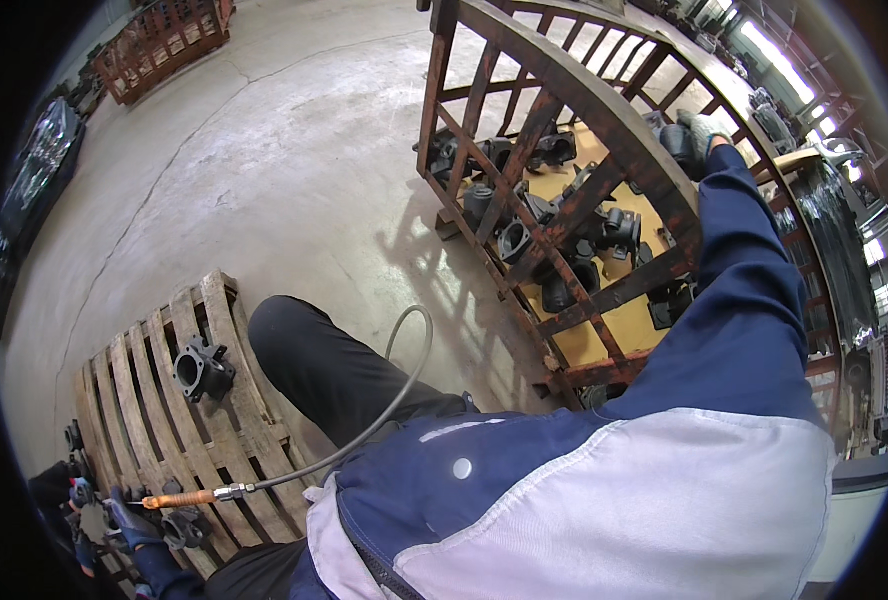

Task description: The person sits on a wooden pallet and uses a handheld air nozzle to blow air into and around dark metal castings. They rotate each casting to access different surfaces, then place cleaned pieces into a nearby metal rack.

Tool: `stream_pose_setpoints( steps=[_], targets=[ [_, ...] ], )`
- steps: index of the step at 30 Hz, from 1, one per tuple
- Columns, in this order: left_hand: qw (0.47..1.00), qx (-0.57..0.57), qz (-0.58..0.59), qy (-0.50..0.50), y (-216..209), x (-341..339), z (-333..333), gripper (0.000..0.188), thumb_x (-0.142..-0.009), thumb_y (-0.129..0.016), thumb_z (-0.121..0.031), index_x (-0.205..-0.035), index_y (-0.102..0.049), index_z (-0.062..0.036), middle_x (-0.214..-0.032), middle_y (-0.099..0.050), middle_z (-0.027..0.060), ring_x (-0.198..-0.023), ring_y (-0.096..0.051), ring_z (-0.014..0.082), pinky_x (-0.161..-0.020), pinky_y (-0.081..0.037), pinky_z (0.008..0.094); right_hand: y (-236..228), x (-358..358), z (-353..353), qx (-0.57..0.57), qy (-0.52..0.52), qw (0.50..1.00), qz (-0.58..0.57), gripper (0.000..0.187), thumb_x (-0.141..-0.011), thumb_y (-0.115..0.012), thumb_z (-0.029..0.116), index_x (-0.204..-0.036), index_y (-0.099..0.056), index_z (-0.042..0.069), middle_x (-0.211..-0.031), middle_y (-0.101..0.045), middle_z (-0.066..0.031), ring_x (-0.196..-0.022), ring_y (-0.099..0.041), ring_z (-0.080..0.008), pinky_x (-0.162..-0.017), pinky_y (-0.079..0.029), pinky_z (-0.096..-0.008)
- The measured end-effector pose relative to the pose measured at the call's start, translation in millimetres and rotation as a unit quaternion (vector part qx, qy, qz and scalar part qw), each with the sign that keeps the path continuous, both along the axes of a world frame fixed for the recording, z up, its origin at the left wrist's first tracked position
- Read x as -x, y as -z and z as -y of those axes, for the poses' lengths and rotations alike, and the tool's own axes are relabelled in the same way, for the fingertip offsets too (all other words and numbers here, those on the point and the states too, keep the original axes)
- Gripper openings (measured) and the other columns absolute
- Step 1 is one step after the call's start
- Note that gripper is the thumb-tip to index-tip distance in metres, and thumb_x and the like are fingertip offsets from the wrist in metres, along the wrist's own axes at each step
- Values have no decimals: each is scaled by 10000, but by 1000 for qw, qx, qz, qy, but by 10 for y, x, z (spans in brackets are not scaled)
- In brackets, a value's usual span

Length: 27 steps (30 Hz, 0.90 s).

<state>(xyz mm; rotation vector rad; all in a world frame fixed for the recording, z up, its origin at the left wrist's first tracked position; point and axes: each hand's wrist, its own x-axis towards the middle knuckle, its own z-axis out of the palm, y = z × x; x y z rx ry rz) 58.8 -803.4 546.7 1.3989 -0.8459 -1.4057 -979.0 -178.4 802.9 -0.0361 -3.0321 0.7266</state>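
Observation:
My right hand (pixel 706 132), in a grey glove, reaches over the top rail of a rusty metal crate (pixel 574 95) and closes on a black cast part (pixel 676 142) inside it. The rail hides part of the hand. More black cast parts (pixel 519 235) lie in the crate on a yellow board. My left hand (pixel 132 522), in a dark blue glove, is low at the bottom left. It grips an orange-handled tool (pixel 179 498) that a grey hose (pixel 404 390) feeds. The hand rests near a black part (pixel 186 527) on a wooden pallet (pixel 144 400).
One more black cast part (pixel 201 368) stands on the pallet. My dark-trousered leg (pixel 334 370) lies between pallet and crate. Concrete floor (pixel 264 170) spreads behind, with another rusty crate (pixel 164 40) at the far left and wrapped loads (pixel 839 240) on the right.

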Motion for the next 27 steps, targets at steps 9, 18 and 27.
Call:
stream_pose_setpoints(
  steps=[9, 18, 27],
  targets=[
    [999, -37, 32, -10, 337, -495, 176, 379, -883, -658, -464, -1036, -654, -117, -850, -668, 25, -715, -622, 176, -640, -523, 320, 492, 220, 134, -407, -288, 860, -109, 368, -1005, -439, 359, -1092, -681, 97, -962, -715, -172, -865, -686, -329, -729, -509, -405],
    [998, -45, -18, 29, 677, -1035, 302, 477, -949, -609, -422, -1280, -571, -81, -1118, -606, 63, -962, -634, 240, -831, -538, 402, -270, -175, 652, 210, -65, 967, -132, 199, -895, -662, 258, -923, -770, 93, -775, -696, -26, -664, -589, -136, -634, -476, -297],
    [994, 13, 36, -101, -425, -55, -582, 282, -898, -707, -364, -967, -617, -105, -802, -606, 33, -692, -694, 249, -651, -589, 361, 162, -3227, 4155, 235, -662, 712, -7, 391, -981, -606, 281, -1237, -623, -13, -1103, -703, -134, -988, -688, -185, -909, -523, -302]
  ],
)
